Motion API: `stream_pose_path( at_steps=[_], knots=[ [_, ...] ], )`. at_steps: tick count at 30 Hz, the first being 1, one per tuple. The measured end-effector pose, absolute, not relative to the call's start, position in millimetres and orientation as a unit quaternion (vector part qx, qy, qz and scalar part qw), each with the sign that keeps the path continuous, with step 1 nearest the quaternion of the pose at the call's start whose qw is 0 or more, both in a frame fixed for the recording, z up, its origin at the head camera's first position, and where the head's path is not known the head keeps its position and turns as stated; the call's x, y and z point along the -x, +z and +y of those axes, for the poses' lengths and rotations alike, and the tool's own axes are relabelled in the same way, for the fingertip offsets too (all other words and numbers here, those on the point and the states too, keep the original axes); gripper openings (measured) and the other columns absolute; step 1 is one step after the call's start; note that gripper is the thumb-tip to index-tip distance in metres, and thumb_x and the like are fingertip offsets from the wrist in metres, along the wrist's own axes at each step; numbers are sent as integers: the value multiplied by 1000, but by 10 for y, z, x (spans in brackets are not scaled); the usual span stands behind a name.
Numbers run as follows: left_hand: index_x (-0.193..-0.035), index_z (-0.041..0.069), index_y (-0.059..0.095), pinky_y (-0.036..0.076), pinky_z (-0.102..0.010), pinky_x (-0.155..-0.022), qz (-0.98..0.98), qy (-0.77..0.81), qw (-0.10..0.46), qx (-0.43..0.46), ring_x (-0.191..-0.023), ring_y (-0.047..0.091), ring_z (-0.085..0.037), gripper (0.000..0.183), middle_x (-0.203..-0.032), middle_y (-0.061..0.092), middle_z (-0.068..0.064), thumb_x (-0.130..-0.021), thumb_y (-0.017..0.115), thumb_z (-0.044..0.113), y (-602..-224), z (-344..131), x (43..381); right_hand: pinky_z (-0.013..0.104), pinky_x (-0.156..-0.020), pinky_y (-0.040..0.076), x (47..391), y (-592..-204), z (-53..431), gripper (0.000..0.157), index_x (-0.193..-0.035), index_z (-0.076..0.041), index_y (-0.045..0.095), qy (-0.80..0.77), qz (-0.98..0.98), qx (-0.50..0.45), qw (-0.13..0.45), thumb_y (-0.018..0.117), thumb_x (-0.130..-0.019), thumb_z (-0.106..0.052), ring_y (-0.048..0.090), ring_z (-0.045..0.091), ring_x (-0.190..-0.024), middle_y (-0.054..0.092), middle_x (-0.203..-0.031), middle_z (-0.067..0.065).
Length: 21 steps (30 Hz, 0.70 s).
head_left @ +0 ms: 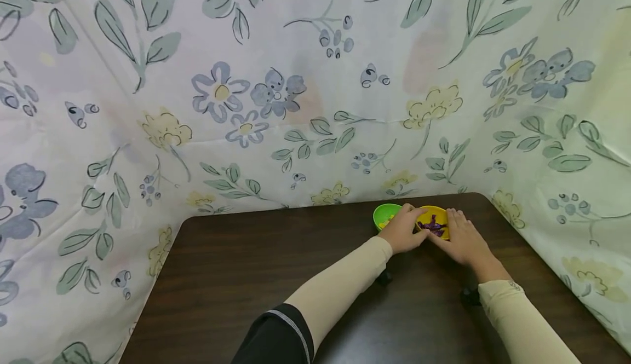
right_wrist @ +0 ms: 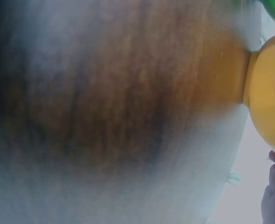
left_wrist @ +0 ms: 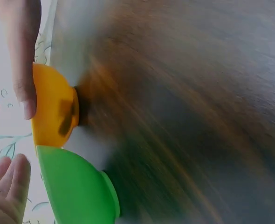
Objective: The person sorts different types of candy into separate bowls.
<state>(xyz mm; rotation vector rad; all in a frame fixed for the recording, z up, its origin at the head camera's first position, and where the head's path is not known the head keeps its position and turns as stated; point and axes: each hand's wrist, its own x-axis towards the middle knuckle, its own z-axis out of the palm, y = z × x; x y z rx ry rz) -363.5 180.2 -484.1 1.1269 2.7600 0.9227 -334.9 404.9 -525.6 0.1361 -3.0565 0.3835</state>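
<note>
A yellow bowl (head_left: pixel 434 211) with purple shiny pieces (head_left: pixel 432 226) in it stands near the table's far right edge. Touching its left side is a green bowl (head_left: pixel 383 212) that has small yellow pieces inside. My right hand (head_left: pixel 468 242) rests along the yellow bowl's right side with fingers straight, its thumb (left_wrist: pixel 26 93) at the near rim. My left hand (head_left: pixel 405 230) arches over where the bowls meet, partly covering both. In the left wrist view its fingers (left_wrist: pixel 14 179) are spread above the green bowl's rim, holding nothing visible.
The dark wooden table (head_left: pixel 256 276) extends to the left and toward me. A floral cloth (head_left: pixel 296 107) hangs behind it and along both sides. Black wrist devices (head_left: pixel 470 296) sit under the forearms.
</note>
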Motion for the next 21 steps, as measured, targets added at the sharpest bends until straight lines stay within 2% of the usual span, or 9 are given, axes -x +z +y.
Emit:
stream_pose_path(
  at_steps=[8, 15, 21],
  knots=[
    [-152, 21, 57, 51, -18, -84, 886, 292, -15, -359, -103, 60, -8, 49, -138, 55, -1, -105, 65, 33, -4801, 1442, 3584, 74, -122, 20, 3364, -5236, 4035, 116, -159, 22, 14, 127, -991, -43, 20, 47, -101, -74, 19, 64, -152, 19, -162, 48],
    [-151, 19, 58, 54, -25, -97, 898, 255, -31, -358, -118, 62, -12, 51, -141, 56, -3, -103, 67, 35, -4770, 953, 3514, 75, -122, 17, 3334, -5229, 4060, 120, -159, 21, 13, 134, -990, -36, 4, 47, -99, -76, 18, 65, -151, 20, -162, 48],
    [-150, 18, 59, 56, -29, -99, 903, 250, -34, -348, -120, 63, -14, 51, -140, 57, -1, -103, 68, 35, -4725, 440, 3412, 77, -120, 18, 3355, -5213, 4061, 119, -159, 22, 14, 132, -990, -40, 1, 47, -99, -76, 19, 68, -148, 20, -160, 50]
  ],
)
